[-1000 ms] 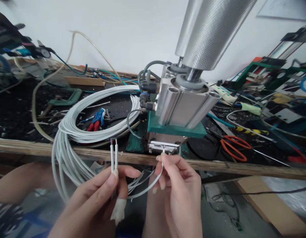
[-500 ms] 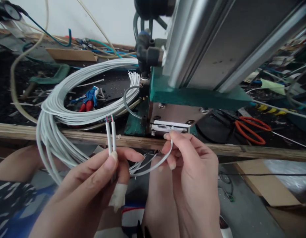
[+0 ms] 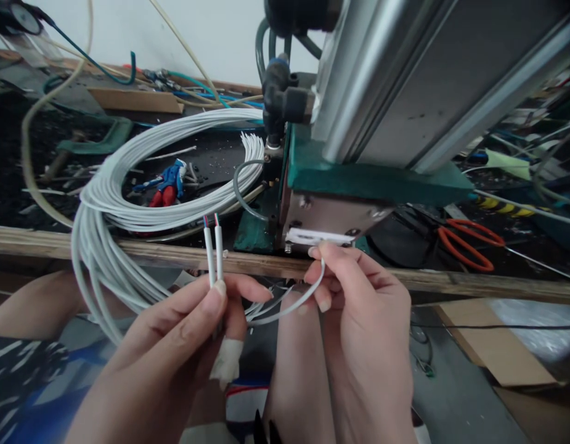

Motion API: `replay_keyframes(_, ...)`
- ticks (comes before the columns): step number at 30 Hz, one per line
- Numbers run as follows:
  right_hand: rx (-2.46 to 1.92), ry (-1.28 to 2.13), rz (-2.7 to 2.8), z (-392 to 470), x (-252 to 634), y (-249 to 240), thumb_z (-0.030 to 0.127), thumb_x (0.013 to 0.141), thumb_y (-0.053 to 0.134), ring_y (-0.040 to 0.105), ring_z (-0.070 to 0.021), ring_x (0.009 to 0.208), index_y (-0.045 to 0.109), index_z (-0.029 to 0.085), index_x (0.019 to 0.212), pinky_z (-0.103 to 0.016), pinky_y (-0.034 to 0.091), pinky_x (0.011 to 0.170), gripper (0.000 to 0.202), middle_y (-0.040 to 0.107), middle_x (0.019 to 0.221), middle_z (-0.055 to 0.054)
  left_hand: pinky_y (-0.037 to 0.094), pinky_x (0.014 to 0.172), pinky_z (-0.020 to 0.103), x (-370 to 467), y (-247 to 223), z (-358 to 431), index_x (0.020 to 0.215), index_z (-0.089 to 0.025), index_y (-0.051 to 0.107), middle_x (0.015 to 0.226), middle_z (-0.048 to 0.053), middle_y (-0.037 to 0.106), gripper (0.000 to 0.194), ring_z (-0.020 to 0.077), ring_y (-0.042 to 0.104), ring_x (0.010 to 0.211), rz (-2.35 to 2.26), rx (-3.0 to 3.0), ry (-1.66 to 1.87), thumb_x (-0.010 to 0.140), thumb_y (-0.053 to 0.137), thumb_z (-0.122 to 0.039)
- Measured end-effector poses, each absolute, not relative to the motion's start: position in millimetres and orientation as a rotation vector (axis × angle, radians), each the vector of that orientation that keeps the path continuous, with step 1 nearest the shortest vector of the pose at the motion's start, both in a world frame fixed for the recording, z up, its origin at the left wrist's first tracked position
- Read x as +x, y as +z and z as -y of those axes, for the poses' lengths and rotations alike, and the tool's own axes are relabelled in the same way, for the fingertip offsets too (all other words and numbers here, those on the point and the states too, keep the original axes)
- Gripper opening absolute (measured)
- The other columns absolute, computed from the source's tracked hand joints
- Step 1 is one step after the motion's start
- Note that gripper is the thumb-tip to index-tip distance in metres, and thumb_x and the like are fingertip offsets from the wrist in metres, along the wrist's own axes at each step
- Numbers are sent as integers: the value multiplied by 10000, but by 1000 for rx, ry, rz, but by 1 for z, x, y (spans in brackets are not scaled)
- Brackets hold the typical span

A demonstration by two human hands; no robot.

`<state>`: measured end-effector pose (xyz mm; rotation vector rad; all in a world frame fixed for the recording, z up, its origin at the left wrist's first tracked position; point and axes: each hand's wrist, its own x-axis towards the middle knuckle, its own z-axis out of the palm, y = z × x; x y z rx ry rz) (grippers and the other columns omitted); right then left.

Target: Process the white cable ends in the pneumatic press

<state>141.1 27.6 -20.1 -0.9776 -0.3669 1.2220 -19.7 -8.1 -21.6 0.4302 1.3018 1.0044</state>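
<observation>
**Cable end being held at the press**

Two upright white cable ends [image 3: 214, 256] are being pinched closed in the left hand [image 3: 183, 345]. At three o'clock, another cable [image 3: 307, 293] is being gripped by the right hand [image 3: 358, 320], just under the press slot [image 3: 319, 237].

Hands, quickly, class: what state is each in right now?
Left hand: closed, pinching two white cable ends upright.
Right hand: closed, holding one white cable at the press slot.

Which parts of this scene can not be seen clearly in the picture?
- Head view: the tip of the cable end in the right hand is hidden behind its fingertips at the press slot.
- The press top is cut off by the upper edge.
- The wire colours on the two cable ends in the left hand are too small.
</observation>
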Motion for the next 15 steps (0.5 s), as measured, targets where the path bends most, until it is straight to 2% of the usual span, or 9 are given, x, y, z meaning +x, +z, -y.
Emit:
replay_keyframes(2,-969,1220,378,-28,142,-21,160,707,876,510,-53,338,779,167,634,-120,467,365,122,622,473,46,576,548,185,-19,-20,6,887,-226,837,670,11,639,499,128,575,604,-1285,510,1032,605,964,-617)
replay_keyframes(7,-1000,1158,490,-24,143,-23,145,739,856,530,-20,389,720,174,589,-66,452,449,205,652,512,45,529,629,85,-13,-16,0,844,-200,873,714,48,689,526,135,594,735,-1257,537,1044,529,1010,-597)
replay_keyframes(11,-1182,1008,631,-3,141,-27,298,817,856,546,-43,443,721,188,665,-108,470,499,232,670,549,37,406,535,85,-7,-14,1,927,-247,868,649,-17,598,462,99,469,642,-1136,480,1002,587,1012,-524)
replay_keyframes(15,-1570,908,1014,26,153,-35,523,871,746,584,-116,451,710,223,650,-199,433,485,375,648,525,-2,344,537,131,-7,-17,9,921,-242,795,700,-30,629,469,80,413,597,-1160,542,945,643,973,-575)
